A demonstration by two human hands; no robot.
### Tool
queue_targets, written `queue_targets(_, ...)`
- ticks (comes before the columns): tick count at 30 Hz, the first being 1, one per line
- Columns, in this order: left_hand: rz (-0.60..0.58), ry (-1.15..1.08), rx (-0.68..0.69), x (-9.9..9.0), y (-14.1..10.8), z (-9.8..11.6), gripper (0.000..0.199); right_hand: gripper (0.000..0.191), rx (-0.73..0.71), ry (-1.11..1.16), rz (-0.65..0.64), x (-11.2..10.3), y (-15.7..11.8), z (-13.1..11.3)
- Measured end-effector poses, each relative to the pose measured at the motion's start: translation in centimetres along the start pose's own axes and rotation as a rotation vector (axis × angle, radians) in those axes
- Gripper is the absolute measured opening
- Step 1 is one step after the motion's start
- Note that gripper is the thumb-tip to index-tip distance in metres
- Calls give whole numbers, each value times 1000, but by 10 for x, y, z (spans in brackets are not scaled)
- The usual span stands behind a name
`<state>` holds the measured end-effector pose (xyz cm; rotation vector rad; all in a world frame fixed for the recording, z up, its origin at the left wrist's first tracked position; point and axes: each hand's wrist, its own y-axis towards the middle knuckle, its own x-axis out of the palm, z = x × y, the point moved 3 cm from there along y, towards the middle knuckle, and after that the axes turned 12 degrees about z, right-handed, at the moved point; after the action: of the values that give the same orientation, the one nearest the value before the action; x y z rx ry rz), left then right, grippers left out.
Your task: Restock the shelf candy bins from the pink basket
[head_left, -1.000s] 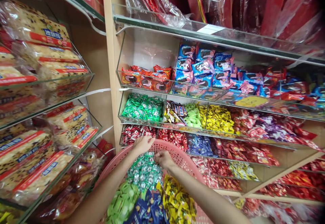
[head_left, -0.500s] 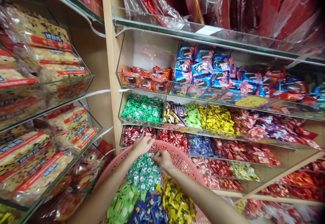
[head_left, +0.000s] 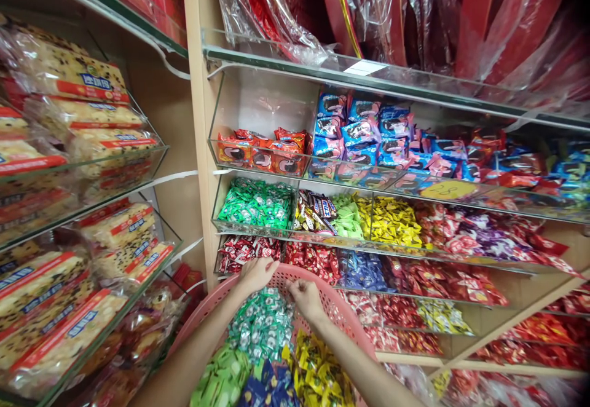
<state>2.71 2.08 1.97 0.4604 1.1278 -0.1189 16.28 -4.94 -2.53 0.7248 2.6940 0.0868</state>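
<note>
Green-wrapped candies [head_left: 260,328] lie just below the right hand [head_left: 306,299], its fingers curled closed, contents hidden. The left hand [head_left: 257,273] rests at the pink basket [head_left: 338,307] rim, grip unclear.

A pink perforated basket [head_left: 338,305] holds colour-grouped wrapped sweets [head_left: 263,333].

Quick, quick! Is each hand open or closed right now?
Left hand: at the pink basket's far rim; can't tell whether it's gripping.
Right hand: curled closed near the green-wrapped candies; can't tell if it holds anything.
</note>
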Motion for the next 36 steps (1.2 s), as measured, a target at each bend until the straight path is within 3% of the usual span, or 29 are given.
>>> queue_targets(6,-7,3,37,5,3,3,50,41,-40,-53,7,-4,2,8)
queue_targets(9,-15,1,42,7,5,2,51,41,-128,-133,20,-8,0,-4)
queue_targets(12,-14,-19,59,8,8,2,49,40,-333,-222,22,-15,-1,-45)
queue_targets(16,-12,-31,73,7,11,0,44,32,-708,-368,-13,-20,6,-130)
queue_targets(19,-12,-14,49,5,10,-3,48,22,-945,-605,-76,-13,24,-185)
queue_targets(22,6,-30,33,2,8,-6,52,21,-1080,-958,-41,1,48,-214)
queue_targets(25,22,-41,22,-1,7,-10,53,30,-1108,-1212,-31,14,69,-220)
queue_targets(28,33,-36,4,-2,6,-15,53,41,-1007,-1340,-74,22,84,-211)
queue_targets(31,51,-39,7,-3,6,-18,53,47,-928,-1387,-98,26,90,-202)
queue_targets(36,55,-40,25,-1,5,-17,53,49,-948,-1360,-58,26,89,-198)
